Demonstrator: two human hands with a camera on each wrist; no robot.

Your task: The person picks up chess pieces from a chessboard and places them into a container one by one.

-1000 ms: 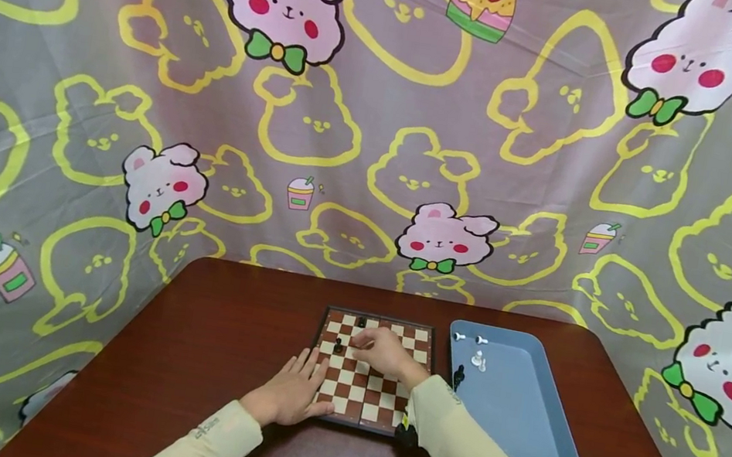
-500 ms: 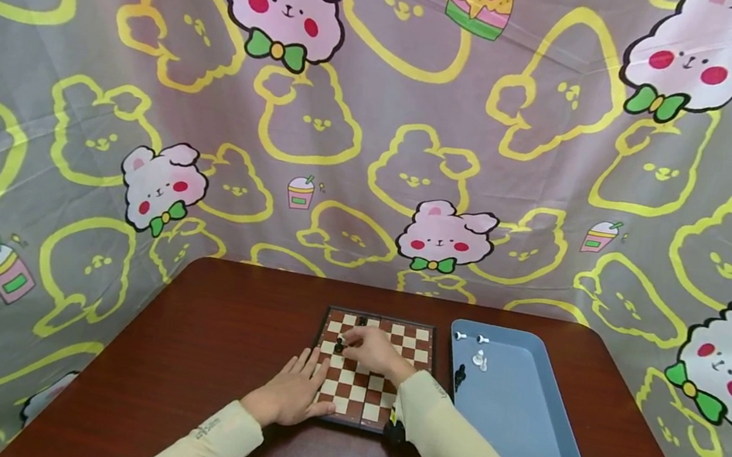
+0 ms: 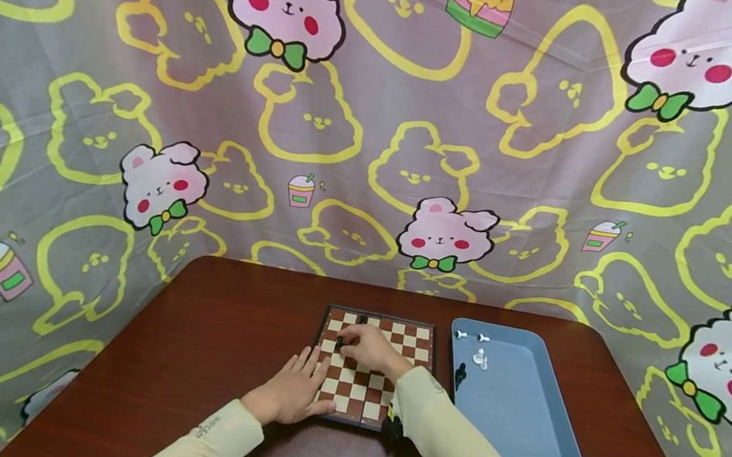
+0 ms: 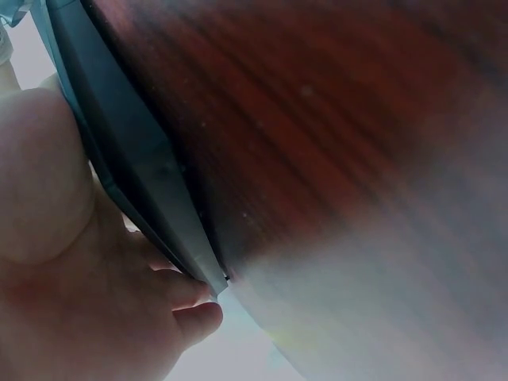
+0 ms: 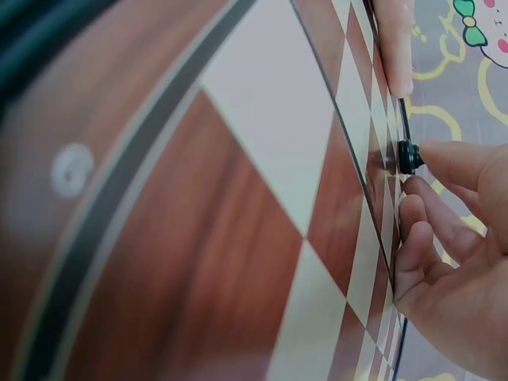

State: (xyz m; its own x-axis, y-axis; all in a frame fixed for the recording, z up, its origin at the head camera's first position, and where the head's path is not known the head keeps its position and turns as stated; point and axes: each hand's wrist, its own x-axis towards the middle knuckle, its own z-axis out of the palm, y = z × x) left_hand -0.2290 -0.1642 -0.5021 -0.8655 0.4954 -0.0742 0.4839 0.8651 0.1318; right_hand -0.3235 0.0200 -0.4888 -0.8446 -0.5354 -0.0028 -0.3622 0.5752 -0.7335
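A brown and cream chessboard [image 3: 343, 391] lies on the table. My left hand [image 3: 288, 391] rests with fingers spread on its near left edge; in the left wrist view, the palm [image 4: 87, 309] lies along the board's dark side. Over the board's left half, my right hand [image 3: 373, 348] pinches a small black chess piece [image 3: 340, 343] between thumb and finger. The right wrist view has that piece [image 5: 409, 157] standing on the board at the fingertips, its exact kind unclear. Behind the right hand, another black chess piece [image 3: 363, 319] is partly hidden near the far edge.
To the right of the board stands a blue-grey tray [image 3: 522, 414]. Several white chess pieces [image 3: 480, 358] and a dark piece [image 3: 460, 374] lie along its left side. The reddish-brown table [image 3: 219, 325] extends to a patterned curtain [image 3: 364, 142] behind it.
My right hand has moved left across the board to the black chess piece, and its fingers have closed on it. My left hand has stayed in place.
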